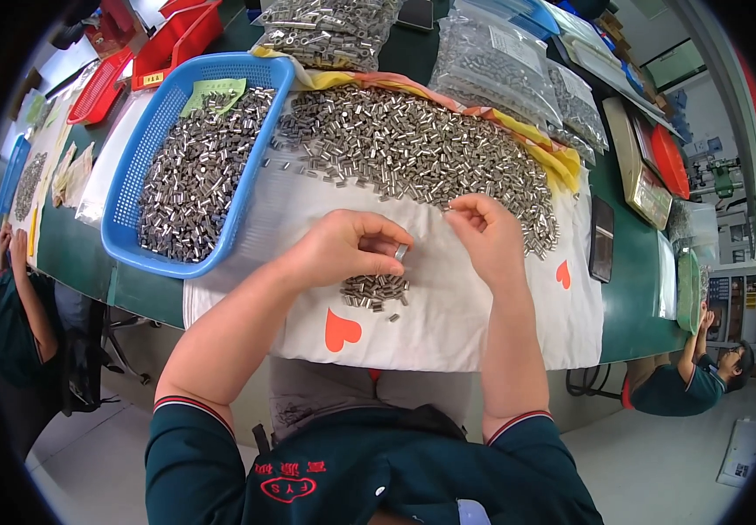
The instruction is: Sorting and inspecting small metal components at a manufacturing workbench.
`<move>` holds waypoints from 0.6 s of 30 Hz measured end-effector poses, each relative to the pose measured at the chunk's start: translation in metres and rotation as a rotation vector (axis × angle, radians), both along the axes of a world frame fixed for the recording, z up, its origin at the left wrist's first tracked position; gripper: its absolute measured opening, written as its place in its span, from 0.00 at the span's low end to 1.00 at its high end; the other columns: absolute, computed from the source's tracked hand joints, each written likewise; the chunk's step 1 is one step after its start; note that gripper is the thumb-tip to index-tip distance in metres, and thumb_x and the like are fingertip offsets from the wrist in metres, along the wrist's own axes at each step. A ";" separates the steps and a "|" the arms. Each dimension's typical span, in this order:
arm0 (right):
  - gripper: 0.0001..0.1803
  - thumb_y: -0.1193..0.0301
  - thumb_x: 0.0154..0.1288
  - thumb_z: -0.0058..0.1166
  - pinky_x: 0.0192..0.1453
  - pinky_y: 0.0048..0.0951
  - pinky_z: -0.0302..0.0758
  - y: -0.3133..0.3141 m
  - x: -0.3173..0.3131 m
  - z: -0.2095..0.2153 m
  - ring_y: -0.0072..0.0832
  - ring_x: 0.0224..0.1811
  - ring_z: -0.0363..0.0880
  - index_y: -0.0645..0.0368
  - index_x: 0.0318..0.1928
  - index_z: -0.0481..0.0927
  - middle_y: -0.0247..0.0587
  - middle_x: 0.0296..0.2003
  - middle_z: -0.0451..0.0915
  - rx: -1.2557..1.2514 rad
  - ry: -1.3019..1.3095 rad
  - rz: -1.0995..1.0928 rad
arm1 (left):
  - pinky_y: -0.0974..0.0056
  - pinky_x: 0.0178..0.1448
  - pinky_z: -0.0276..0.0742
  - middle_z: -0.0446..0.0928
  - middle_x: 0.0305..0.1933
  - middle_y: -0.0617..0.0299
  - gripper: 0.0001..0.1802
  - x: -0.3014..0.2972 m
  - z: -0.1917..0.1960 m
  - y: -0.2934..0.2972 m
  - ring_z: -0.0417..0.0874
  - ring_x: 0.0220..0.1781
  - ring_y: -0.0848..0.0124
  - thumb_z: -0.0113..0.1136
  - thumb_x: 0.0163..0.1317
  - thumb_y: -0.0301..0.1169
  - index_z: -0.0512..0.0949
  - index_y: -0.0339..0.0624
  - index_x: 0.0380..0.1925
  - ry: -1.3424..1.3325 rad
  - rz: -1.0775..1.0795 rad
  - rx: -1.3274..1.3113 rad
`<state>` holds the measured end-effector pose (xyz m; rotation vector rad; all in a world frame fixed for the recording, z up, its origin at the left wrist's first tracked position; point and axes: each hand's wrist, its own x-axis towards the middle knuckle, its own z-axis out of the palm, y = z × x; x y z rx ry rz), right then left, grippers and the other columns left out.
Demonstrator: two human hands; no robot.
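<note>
My left hand (351,249) is closed, with a small silvery metal sleeve (400,252) between thumb and fingertips. Below it, a small heap of metal sleeves (375,291) lies on the white cloth (430,324). My right hand (487,236) is pinched at the near edge of the large pile of metal sleeves (413,140), its fingertips on one small sleeve that is partly hidden. The pile spreads across the far half of the cloth, which has red heart prints and a yellow and red border.
A blue basket (115,197) of sleeves stands left. Clear bags of metal parts (496,61) sit behind the pile. A dark phone (602,238) lies right on the green table (623,328). Red bins (176,44) are far left. People work at both sides.
</note>
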<state>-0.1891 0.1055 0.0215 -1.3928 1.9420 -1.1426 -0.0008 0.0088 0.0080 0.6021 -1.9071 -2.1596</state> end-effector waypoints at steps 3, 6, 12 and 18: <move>0.05 0.73 0.48 0.57 0.33 0.29 0.70 -0.005 -0.002 -0.010 0.31 0.27 0.74 0.59 0.28 0.78 0.39 0.23 0.76 -0.045 0.348 -0.165 | 0.75 0.43 0.73 0.77 0.36 0.66 0.17 -0.001 0.000 -0.001 0.76 0.37 0.82 0.62 0.49 0.19 0.76 0.36 0.41 -0.029 -0.024 -0.059; 0.04 0.73 0.48 0.56 0.37 0.35 0.69 -0.012 0.008 -0.015 0.37 0.30 0.72 0.58 0.26 0.77 0.40 0.23 0.74 -0.081 0.547 -0.128 | 0.75 0.43 0.73 0.76 0.36 0.66 0.15 0.002 -0.005 -0.003 0.76 0.37 0.81 0.60 0.51 0.19 0.75 0.36 0.41 0.009 -0.007 -0.027; 0.03 0.73 0.46 0.56 0.39 0.35 0.68 -0.014 0.010 -0.020 0.38 0.32 0.72 0.58 0.24 0.76 0.40 0.24 0.74 0.023 0.575 -0.109 | 0.74 0.42 0.75 0.76 0.36 0.63 0.17 0.001 -0.007 -0.005 0.77 0.37 0.79 0.60 0.53 0.22 0.73 0.34 0.44 0.114 0.104 0.283; 0.02 0.74 0.48 0.55 0.38 0.32 0.70 -0.012 0.015 -0.012 0.36 0.31 0.74 0.58 0.26 0.77 0.40 0.25 0.75 -0.045 0.659 0.005 | 0.73 0.44 0.76 0.75 0.39 0.62 0.19 0.002 -0.008 -0.007 0.77 0.39 0.77 0.60 0.52 0.20 0.71 0.33 0.46 0.115 0.094 0.160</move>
